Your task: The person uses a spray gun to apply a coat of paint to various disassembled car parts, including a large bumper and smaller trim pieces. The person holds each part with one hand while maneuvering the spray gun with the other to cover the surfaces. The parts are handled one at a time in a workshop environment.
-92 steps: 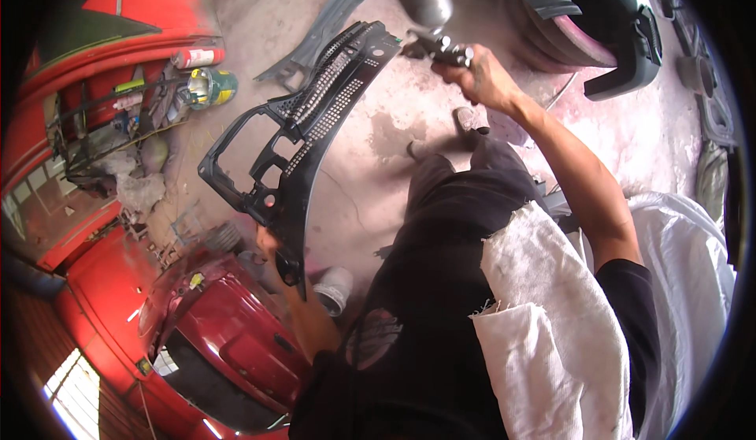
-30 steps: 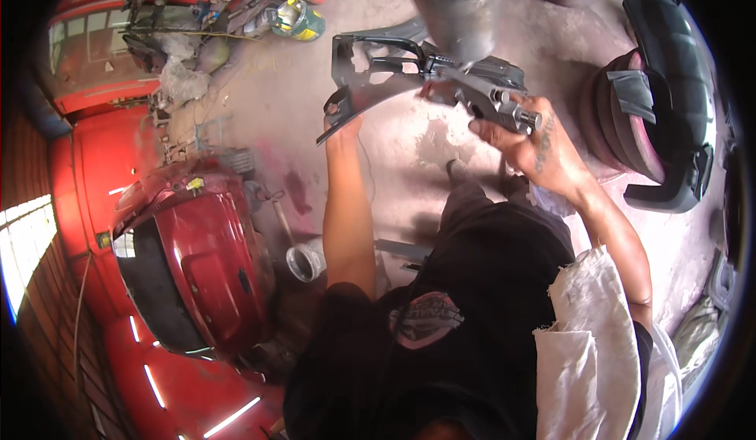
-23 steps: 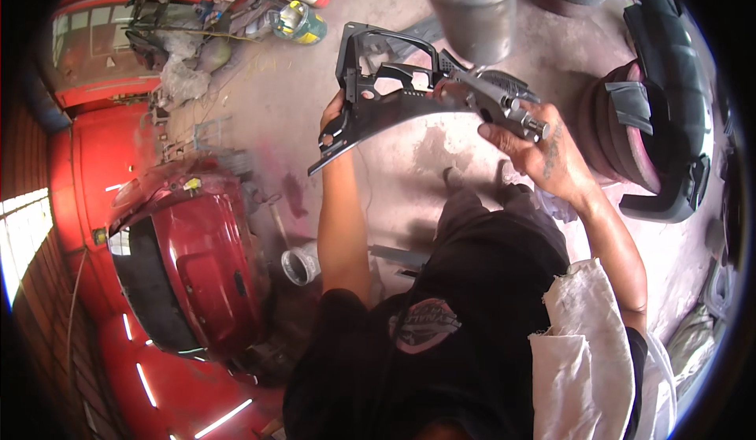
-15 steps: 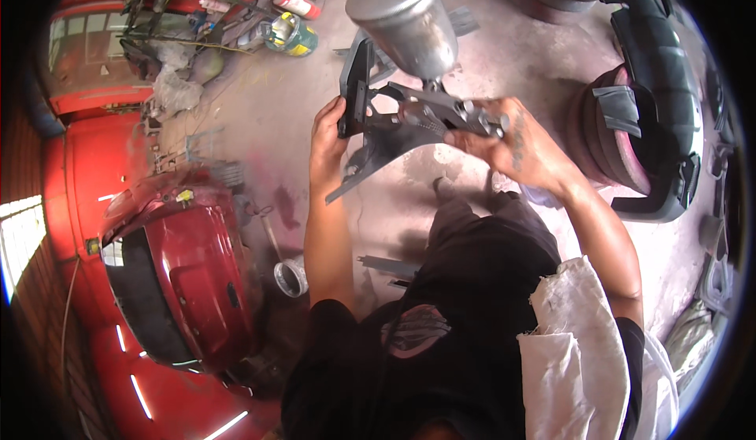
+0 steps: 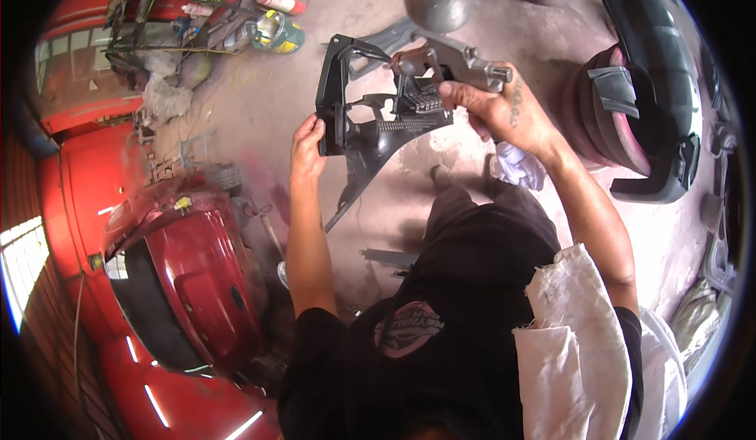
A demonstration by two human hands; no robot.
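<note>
Black plastic grille panel (image 5: 370, 129), ribbed and cut with openings, is held up above the floor at 12 o'clock. Left hand (image 5: 307, 144) clamps its left edge, fingers closed. Right hand (image 5: 504, 113) grips a metal spray gun (image 5: 445, 58), nozzle at the panel. Judged: spraying stage; next move calls for steady, even passes.

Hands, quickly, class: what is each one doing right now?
Left hand: closed on the edge of the black plastic grille panel, holding it up.
Right hand: closed around the spray gun, which is at the panel.
</note>
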